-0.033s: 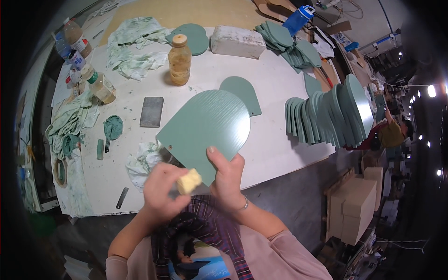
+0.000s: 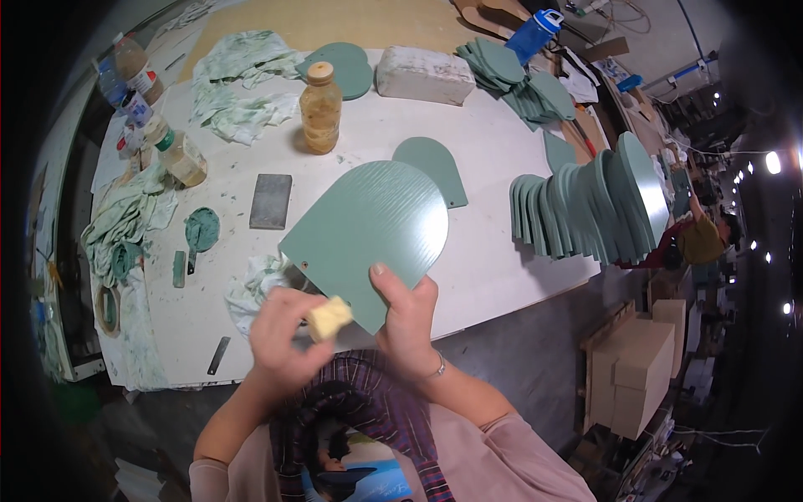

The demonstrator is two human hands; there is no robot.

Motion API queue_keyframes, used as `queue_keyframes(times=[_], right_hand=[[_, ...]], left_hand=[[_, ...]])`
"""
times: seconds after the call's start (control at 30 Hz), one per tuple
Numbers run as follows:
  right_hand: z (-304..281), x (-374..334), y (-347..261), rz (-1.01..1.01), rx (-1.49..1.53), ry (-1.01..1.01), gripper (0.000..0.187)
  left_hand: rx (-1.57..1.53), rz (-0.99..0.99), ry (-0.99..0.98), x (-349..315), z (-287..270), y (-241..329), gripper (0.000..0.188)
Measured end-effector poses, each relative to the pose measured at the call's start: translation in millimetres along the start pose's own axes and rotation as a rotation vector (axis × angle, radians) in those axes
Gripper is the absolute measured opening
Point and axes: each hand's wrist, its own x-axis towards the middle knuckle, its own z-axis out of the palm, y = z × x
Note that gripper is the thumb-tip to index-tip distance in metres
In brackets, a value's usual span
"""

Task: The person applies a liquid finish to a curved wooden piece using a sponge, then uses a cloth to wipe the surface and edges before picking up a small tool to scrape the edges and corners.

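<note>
"What are the hands doing?"

"From my remote seat I see the left hand pinching a small pale-yellow spongy block between thumb and fingers."

"And the right hand?"

"It grips a glossy green round-ended flat panel, thumb on top; I can't see the fingers beneath."

"Where's that panel?"

"At the near middle of the white-topped worktable, rounded end pointing far right, overlapping my view of a smaller green round-ended panel. The block is at its near-left edge; I can't tell if they touch."

"Anything around it?"

"A grey rectangular block to the left, a row of upright green panels to the right."
</note>
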Motion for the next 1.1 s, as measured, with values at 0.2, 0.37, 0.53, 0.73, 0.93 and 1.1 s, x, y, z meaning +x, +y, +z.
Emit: queue_keyframes(times=[0.2, 0.37, 0.53, 0.73, 0.93, 1.1], right_hand=[[-6, 4, 3, 0.009, -0.045, -0.020, 0.028], [-2, 1, 0, 0.021, 0.004, -0.023, 0.027], [0, -1, -4, 0.048, 0.017, -0.018, 0.027], [1, -3, -5, 0.042, 0.018, -0.005, 0.025], [-3, -1, -5, 0.069, -0.022, -0.031, 0.031], [-3, -3, -8, 0.104, 0.042, -0.046, 0.025]], left_hand=[[0.087, -0.008, 0.060, 3, -5, 0, 0.041], [0.088, -0.047, 0.108, 7, -4, -7, 0.039], [0.130, -0.107, 0.128, 12, -16, -11, 0.035], [0.109, -0.119, 0.151, 11, -11, -9, 0.032], [0.153, -0.167, 0.191, 19, -25, -18, 0.031], [0.116, -0.131, 0.091, 18, -22, -10, 0.033]])
